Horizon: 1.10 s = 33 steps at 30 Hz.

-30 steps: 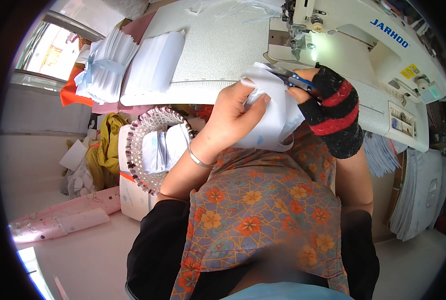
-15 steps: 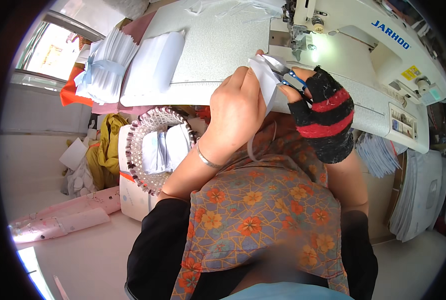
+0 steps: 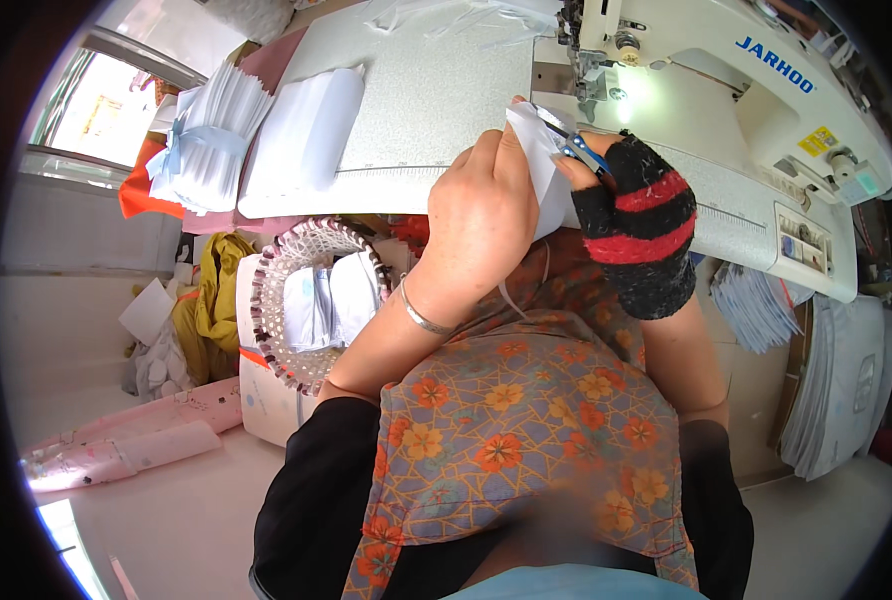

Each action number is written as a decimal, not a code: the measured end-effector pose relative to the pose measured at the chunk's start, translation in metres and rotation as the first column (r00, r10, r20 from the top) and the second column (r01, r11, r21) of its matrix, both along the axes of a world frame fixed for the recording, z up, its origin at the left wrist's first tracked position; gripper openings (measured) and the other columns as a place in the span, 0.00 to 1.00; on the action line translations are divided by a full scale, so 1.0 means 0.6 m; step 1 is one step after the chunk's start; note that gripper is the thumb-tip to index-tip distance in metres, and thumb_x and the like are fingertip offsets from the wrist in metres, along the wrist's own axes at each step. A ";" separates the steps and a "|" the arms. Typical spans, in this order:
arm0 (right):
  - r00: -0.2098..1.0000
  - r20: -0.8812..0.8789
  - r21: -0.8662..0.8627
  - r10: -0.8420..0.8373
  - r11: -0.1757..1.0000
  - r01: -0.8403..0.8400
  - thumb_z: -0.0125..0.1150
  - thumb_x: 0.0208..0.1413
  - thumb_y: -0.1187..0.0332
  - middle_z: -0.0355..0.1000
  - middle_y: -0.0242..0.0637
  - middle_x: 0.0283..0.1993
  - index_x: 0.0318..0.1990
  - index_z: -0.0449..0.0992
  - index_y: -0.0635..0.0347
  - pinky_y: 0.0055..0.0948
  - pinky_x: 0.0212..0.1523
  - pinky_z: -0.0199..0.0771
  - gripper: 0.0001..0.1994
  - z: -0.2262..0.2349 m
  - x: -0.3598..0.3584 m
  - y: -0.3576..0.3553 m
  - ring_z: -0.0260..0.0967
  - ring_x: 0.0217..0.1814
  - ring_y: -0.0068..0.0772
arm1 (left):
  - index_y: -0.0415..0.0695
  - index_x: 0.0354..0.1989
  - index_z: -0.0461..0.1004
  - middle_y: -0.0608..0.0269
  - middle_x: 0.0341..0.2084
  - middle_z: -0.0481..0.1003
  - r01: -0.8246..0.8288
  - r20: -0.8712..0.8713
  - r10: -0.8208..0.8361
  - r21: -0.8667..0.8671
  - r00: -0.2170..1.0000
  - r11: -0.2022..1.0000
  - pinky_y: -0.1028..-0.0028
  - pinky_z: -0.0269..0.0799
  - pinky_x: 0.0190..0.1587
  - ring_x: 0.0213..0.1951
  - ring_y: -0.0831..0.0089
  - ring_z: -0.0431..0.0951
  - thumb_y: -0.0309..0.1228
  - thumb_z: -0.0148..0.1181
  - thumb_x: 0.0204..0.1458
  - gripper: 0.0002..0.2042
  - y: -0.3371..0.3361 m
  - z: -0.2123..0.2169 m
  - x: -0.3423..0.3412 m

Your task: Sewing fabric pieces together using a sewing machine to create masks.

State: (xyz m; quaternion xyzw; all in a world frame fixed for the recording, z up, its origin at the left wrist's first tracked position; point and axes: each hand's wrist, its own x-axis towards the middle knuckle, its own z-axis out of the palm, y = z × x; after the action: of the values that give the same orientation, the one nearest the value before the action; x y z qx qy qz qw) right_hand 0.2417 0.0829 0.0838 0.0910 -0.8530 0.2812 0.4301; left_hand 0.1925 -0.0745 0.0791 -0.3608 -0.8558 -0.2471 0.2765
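Observation:
My left hand (image 3: pixel 486 200) pinches a piece of white fabric (image 3: pixel 546 180) near the front edge of the sewing table. In a black and red fingerless glove, my right hand (image 3: pixel 641 215) is closed around small blue-handled thread snips (image 3: pixel 583 152). The blades lie against the upper edge of the fabric, and a thin strip or thread hangs below toward my apron. Just beyond my hands is the lit needle area of a white sewing machine (image 3: pixel 776 70).
A folded white fabric stack (image 3: pixel 306 130) and a tied white bundle (image 3: pixel 211 135) lie on the table's left. Below, a woven basket (image 3: pixel 266 290) holds folded white pieces. More white pieces (image 3: pixel 756 305) hang under the table's right side. Pink rolled material (image 3: pixel 136 445) rests at lower left.
The snips' handles have come together; they were spread before. Both hands stay close to the same spot, with the fabric turned slightly and more of it showing below my left hand.

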 end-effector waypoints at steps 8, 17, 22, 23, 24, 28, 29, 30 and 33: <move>0.997 0.045 -0.111 0.058 0.992 -0.052 0.70 0.53 0.68 0.76 0.41 0.30 0.38 0.80 0.59 0.34 0.32 0.73 0.08 -0.004 -0.004 0.010 0.74 0.29 0.41 | 0.28 0.54 0.71 0.50 0.28 0.73 -0.015 -0.048 0.014 -0.034 0.999 0.999 0.62 0.76 0.31 0.27 0.55 0.78 0.19 0.58 0.45 0.23 -0.003 0.002 -0.010; 0.960 0.223 -0.351 0.170 0.933 -0.084 0.69 0.56 0.70 0.76 0.36 0.31 0.39 0.79 0.60 0.28 0.37 0.73 0.07 -0.006 -0.009 0.018 0.73 0.32 0.28 | 0.35 0.44 0.72 0.45 0.29 0.73 0.098 0.217 -0.113 0.078 0.970 0.992 0.54 0.71 0.34 0.31 0.44 0.76 0.21 0.54 0.53 0.10 -0.010 0.010 -0.019; 0.961 0.204 -0.359 0.184 0.928 -0.102 0.69 0.55 0.68 0.77 0.36 0.31 0.39 0.79 0.59 0.29 0.37 0.73 0.08 -0.010 -0.011 0.018 0.73 0.32 0.30 | 0.36 0.36 0.70 0.45 0.29 0.72 0.086 0.174 -0.092 0.037 0.981 0.996 0.53 0.70 0.34 0.31 0.42 0.75 0.20 0.54 0.52 0.04 -0.010 0.007 -0.017; 0.970 0.175 -0.332 0.170 0.938 -0.105 0.70 0.54 0.66 0.77 0.37 0.31 0.39 0.79 0.58 0.30 0.36 0.74 0.09 -0.012 -0.014 0.020 0.74 0.31 0.32 | 0.36 0.38 0.70 0.45 0.30 0.73 0.085 0.180 -0.089 0.031 0.980 0.996 0.53 0.71 0.34 0.32 0.42 0.75 0.21 0.54 0.52 0.06 -0.011 0.005 -0.017; 0.978 0.155 -0.288 0.140 0.953 -0.091 0.70 0.54 0.64 0.77 0.38 0.30 0.39 0.80 0.58 0.31 0.35 0.74 0.10 -0.013 -0.016 0.023 0.75 0.31 0.35 | 0.35 0.40 0.71 0.44 0.30 0.73 0.083 0.186 -0.087 0.025 0.979 0.996 0.54 0.71 0.35 0.32 0.41 0.75 0.21 0.55 0.53 0.07 -0.012 0.004 -0.019; 0.986 0.167 -0.397 0.015 0.916 0.054 0.70 0.55 0.65 0.77 0.37 0.31 0.39 0.80 0.61 0.28 0.36 0.73 0.10 -0.017 -0.020 0.049 0.73 0.31 0.29 | 0.34 0.47 0.74 0.49 0.32 0.78 0.157 0.216 -0.181 0.122 0.960 0.980 0.65 0.74 0.36 0.31 0.54 0.79 0.23 0.55 0.57 0.11 -0.020 -0.005 -0.033; 0.990 0.143 -0.440 0.015 0.897 0.050 0.69 0.55 0.65 0.77 0.35 0.31 0.40 0.80 0.61 0.26 0.36 0.72 0.10 -0.017 -0.023 0.058 0.72 0.31 0.26 | 0.33 0.48 0.74 0.53 0.33 0.79 0.148 0.368 -0.223 0.222 0.902 0.964 0.69 0.73 0.36 0.32 0.61 0.79 0.24 0.54 0.59 0.11 -0.025 -0.006 -0.039; 0.993 0.114 -0.470 0.008 0.881 0.047 0.69 0.56 0.66 0.77 0.33 0.31 0.40 0.80 0.62 0.25 0.37 0.71 0.10 -0.018 -0.025 0.068 0.70 0.32 0.23 | 0.33 0.49 0.75 0.56 0.33 0.79 0.119 0.503 -0.274 0.318 0.820 0.941 0.73 0.73 0.37 0.32 0.68 0.78 0.25 0.54 0.61 0.11 -0.030 -0.007 -0.044; 0.991 0.133 -0.478 -0.029 0.874 0.090 0.69 0.56 0.68 0.76 0.32 0.32 0.41 0.80 0.61 0.24 0.38 0.69 0.09 -0.024 -0.024 0.088 0.69 0.34 0.21 | 0.33 0.49 0.75 0.65 0.33 0.78 0.036 0.676 -0.405 0.489 0.616 0.871 0.81 0.71 0.38 0.34 0.82 0.75 0.26 0.53 0.64 0.11 -0.044 -0.009 -0.058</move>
State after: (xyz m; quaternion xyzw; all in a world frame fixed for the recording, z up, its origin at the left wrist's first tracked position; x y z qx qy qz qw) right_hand 0.2276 0.1359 0.0696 -0.0627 -0.7829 0.4767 0.3949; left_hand 0.1577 -0.1006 0.0738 -0.2580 -0.7620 -0.5898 -0.0702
